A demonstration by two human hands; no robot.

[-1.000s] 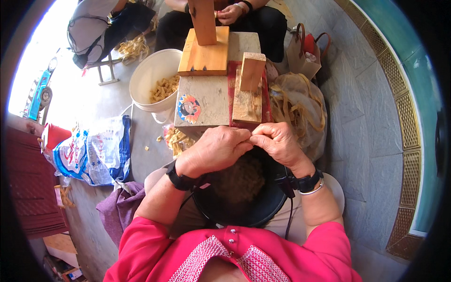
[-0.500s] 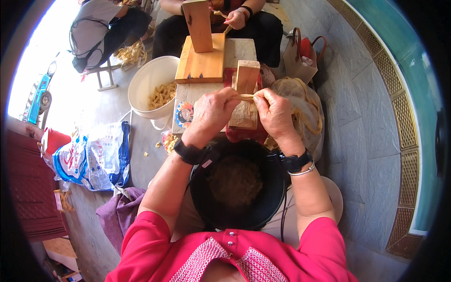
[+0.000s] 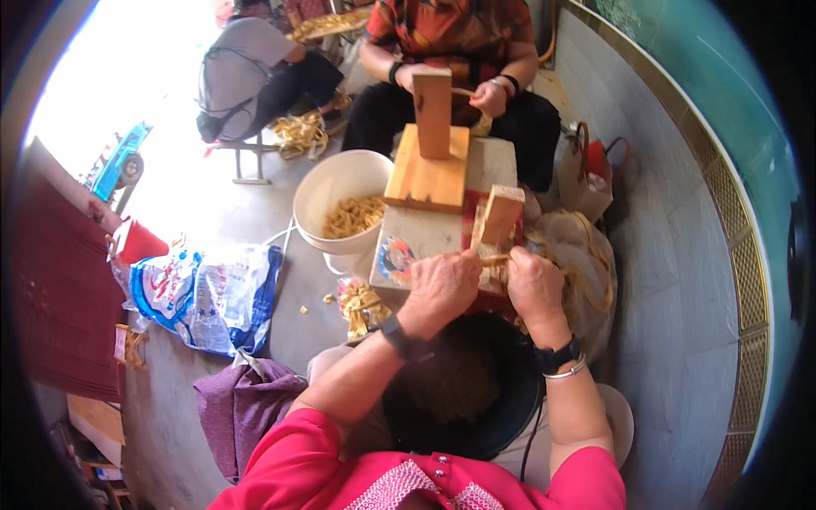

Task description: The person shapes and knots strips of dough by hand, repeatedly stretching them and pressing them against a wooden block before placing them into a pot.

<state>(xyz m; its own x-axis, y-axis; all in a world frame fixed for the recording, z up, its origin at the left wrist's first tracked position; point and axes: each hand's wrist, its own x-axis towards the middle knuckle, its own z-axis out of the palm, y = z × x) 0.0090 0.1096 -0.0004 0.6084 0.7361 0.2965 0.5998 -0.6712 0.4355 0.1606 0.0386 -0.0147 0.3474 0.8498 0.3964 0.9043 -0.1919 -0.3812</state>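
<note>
Just beyond a round black basin (image 3: 401,410), the left hand (image 3: 444,287) and right hand (image 3: 537,285), backs upward and fingers curled, grip a narrow tan strip (image 3: 495,260) spanning the gap between them, near a rough, upright wooden block (image 3: 502,214). Farther off, a smooth orange-brown wooden post (image 3: 433,117) rises from a thick, flat base (image 3: 422,176).

The shirt (image 3: 293,455) is pink, with a patterned collar (image 3: 393,488) and tiny buttons (image 3: 442,460). The wristbands (image 3: 558,358) are black, the bangle (image 3: 568,371) silver.
</note>
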